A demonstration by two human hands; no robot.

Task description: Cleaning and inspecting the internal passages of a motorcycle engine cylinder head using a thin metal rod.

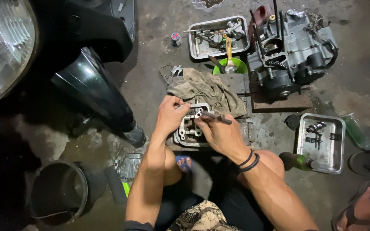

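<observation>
A grey metal cylinder head (188,130) lies on a low wooden block (240,83) in front of me. My left hand (169,114) grips its upper left edge. My right hand (220,132) holds a thin dark metal tool (215,116) across the top of the head, the tip pointing right. A crumpled beige rag (206,90) lies just behind the head.
An engine block (290,51) stands at the back right. Metal trays of small parts (202,49) (337,158) sit behind and to the right. A green bowl with a brush (236,66), a green bottle (356,130), a black bucket (58,192) and a motorcycle's front fender (93,87) surround me. Another person's sandalled foot (360,209) is at the lower right.
</observation>
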